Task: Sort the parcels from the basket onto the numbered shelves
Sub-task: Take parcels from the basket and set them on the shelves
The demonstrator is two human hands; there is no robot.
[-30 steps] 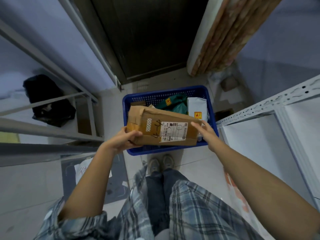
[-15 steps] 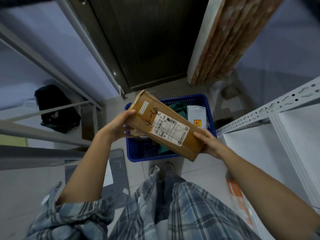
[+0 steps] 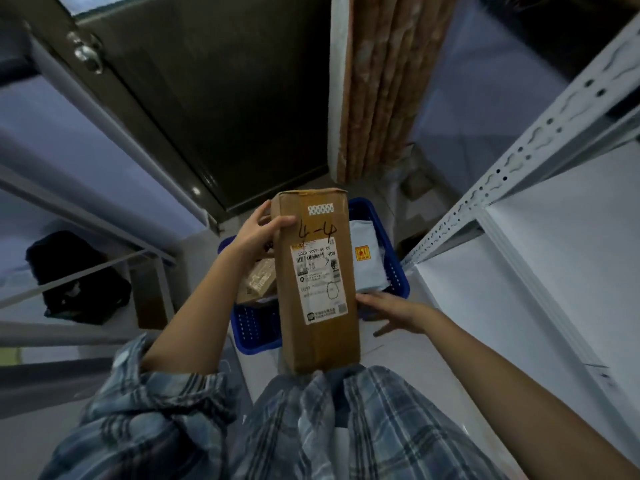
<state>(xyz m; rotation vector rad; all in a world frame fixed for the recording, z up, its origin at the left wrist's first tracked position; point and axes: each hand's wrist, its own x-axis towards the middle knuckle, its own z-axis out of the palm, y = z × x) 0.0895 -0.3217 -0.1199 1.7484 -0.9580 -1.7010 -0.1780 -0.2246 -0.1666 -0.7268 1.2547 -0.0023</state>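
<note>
A long brown cardboard parcel (image 3: 317,278) stands upright in front of me, with "4-4" handwritten above its white shipping label. My left hand (image 3: 258,233) grips its upper left edge, thumb across the front. My right hand (image 3: 391,311) touches its lower right side with fingers spread. Behind it on the floor sits the blue basket (image 3: 394,268), holding a pale grey bag with a yellow sticker (image 3: 365,258) and a small brown box (image 3: 258,280).
White metal shelves (image 3: 540,258) stand close on my right with a perforated upright (image 3: 519,147). Grey shelf rails (image 3: 90,268) run on the left, with a black bag (image 3: 76,278) behind them. A dark door (image 3: 221,98) and a rolled mattress (image 3: 381,81) are ahead.
The parcel has been lifted from above the basket and turned from lying flat to standing upright, label facing me. My right hand has loosened to a spread touch.
</note>
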